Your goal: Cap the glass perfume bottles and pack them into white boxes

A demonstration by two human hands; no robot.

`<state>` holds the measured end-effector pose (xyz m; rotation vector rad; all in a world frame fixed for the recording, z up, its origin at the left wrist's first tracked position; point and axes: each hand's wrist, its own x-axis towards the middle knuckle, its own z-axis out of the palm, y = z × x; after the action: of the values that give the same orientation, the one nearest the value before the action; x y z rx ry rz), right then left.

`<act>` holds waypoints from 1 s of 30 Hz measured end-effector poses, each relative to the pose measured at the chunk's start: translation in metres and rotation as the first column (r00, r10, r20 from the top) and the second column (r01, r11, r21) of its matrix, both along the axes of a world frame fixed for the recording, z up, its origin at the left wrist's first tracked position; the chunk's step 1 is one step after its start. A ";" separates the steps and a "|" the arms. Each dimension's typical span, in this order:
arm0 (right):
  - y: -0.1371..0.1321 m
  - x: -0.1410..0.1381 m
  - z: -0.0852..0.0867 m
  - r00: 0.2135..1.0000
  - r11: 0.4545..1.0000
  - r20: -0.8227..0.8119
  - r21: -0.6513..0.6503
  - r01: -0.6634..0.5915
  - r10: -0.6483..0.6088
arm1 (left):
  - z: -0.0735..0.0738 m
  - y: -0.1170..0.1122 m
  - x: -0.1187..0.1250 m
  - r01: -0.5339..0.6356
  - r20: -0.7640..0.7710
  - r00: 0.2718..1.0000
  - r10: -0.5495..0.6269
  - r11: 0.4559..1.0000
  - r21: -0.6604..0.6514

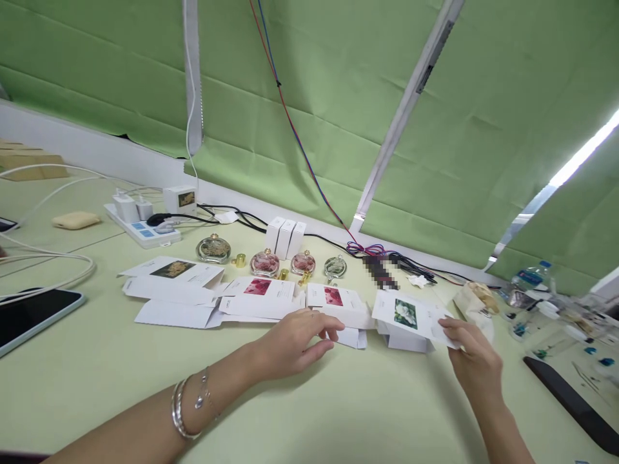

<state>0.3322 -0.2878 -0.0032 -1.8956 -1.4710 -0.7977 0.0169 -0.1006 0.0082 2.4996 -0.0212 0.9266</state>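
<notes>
My right hand point(472, 357) pinches the right end of a white unfolded box point(387, 310) with a white-flower picture. My left hand point(300, 343) is empty, with loosely bent fingers and the thumb apart. It is close to the front edge of a white box point(351, 301) with a red-flower picture; whether it touches is unclear. Further left lie a second red-flower box point(239, 288) and a box with a yellow-flower picture point(140, 265). Behind the boxes stand round glass bottles: one yellowish point(213, 250), two reddish point(264, 263) and one greenish point(334, 267). Gold caps point(239, 260) lie among them.
Three small white boxes point(285, 238) stand behind the bottles. A power strip point(145, 233) with chargers, white cables and a phone point(36, 316) occupy the left. On the right are clear containers point(541, 322), a water bottle point(530, 276) and a long black object point(575, 406).
</notes>
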 end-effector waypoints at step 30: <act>0.037 0.012 -0.005 0.934 0.574 -0.195 -0.819 0.014 -0.301 | -0.007 -0.001 0.003 0.057 -0.044 0.998 -0.050 0.983 0.176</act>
<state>0.3442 -0.2511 -0.0087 -2.6951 -1.5960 0.2341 0.0197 -0.1018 0.0017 2.6661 -0.1639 0.8881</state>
